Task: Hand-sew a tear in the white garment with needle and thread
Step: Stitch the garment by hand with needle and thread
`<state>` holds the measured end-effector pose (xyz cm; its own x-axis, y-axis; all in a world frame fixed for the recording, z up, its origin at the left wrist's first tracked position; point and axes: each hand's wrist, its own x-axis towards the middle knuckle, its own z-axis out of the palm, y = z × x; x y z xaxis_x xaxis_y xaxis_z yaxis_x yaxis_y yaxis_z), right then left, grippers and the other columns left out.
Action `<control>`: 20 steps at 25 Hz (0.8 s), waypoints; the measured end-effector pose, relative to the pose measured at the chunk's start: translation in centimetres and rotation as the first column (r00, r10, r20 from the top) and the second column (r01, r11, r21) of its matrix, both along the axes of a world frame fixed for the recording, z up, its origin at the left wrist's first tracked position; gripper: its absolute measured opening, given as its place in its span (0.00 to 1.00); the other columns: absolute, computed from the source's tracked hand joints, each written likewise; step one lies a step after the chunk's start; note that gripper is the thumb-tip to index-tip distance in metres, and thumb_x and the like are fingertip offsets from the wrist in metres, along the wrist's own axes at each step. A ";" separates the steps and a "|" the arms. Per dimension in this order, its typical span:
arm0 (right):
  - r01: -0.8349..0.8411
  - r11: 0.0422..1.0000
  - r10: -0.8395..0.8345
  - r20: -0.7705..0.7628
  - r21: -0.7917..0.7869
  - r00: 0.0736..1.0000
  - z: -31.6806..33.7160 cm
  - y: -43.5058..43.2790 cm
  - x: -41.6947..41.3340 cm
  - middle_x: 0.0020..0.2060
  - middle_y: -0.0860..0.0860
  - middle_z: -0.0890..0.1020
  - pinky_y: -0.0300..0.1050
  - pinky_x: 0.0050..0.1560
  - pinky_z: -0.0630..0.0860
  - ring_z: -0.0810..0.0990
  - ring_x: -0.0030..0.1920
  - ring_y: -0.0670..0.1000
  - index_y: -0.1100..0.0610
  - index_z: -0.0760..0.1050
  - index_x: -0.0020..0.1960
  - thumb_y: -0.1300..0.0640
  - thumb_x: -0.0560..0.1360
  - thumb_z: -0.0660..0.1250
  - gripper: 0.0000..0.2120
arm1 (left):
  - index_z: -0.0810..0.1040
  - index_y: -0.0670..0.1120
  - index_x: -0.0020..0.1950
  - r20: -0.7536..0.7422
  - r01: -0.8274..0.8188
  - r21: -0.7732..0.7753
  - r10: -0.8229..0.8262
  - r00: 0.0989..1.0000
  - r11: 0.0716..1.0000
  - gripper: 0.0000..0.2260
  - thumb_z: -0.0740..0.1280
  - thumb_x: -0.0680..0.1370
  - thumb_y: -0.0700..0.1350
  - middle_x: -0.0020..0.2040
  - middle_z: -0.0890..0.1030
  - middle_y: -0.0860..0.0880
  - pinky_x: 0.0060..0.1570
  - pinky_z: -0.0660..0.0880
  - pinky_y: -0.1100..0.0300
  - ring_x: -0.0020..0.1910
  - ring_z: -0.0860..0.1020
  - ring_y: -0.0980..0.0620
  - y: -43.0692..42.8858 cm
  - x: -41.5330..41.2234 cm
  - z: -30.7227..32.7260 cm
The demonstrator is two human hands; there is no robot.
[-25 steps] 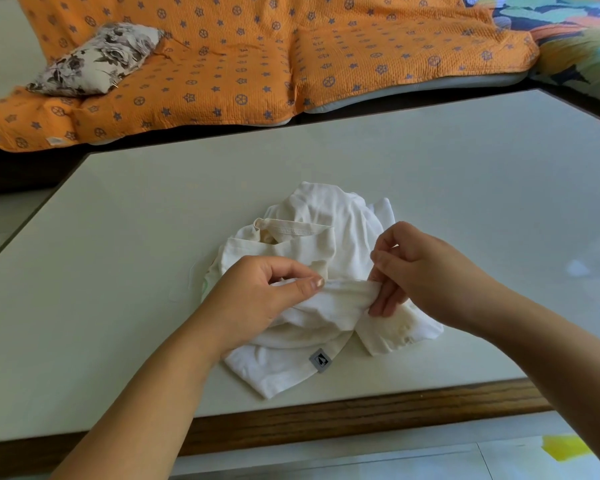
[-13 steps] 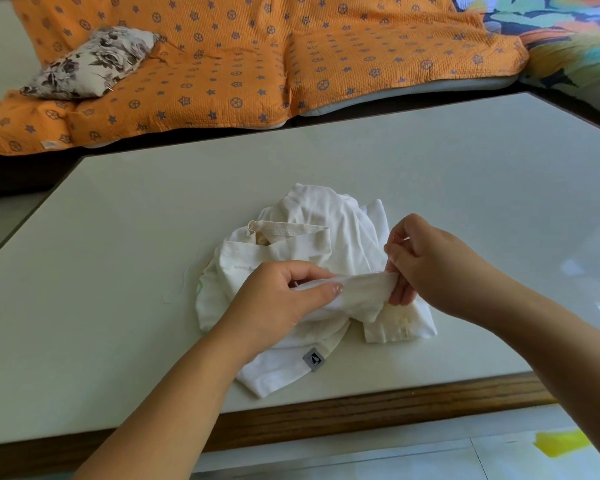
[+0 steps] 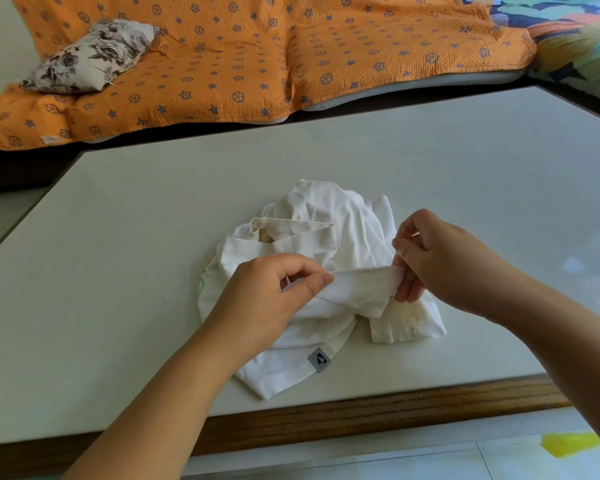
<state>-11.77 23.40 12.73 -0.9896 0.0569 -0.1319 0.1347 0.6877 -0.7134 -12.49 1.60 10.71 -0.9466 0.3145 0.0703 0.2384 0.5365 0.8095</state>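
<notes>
A flowered pillow (image 3: 90, 57) lies on an orange quilt (image 3: 257, 64) in the upper left of the frame. On the pale table (image 3: 118, 237), a loose thread (image 3: 187, 284) trails just left of the crumpled white shirt (image 3: 326, 216) at centre. The left hand (image 3: 278, 296) pinches one end of a raised fold. The right hand (image 3: 437, 258) stays apart from it and pinches the other end, fingers curled. Whether it also holds a needle, I cannot tell.
</notes>
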 end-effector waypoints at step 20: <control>-0.201 0.939 0.176 -0.115 -0.277 0.978 0.2 -2.2 1.4 0.43 0.45 0.85 0.43 0.29 0.77 0.84 0.31 0.54 0.51 0.74 0.48 0.58 0.82 0.61 0.05 | 0.85 0.54 0.45 0.176 0.052 0.146 -0.078 0.981 0.988 0.04 0.73 0.74 0.45 0.43 0.85 0.59 0.47 0.74 0.73 0.46 0.82 0.62 -0.1 -0.1 0.3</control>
<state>-10.34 21.15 12.89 -0.9868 -0.1592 -0.0283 -0.0488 0.4598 -0.8867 -12.55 1.46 11.01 -0.9255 0.3751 -0.0527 0.1116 0.4031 0.9083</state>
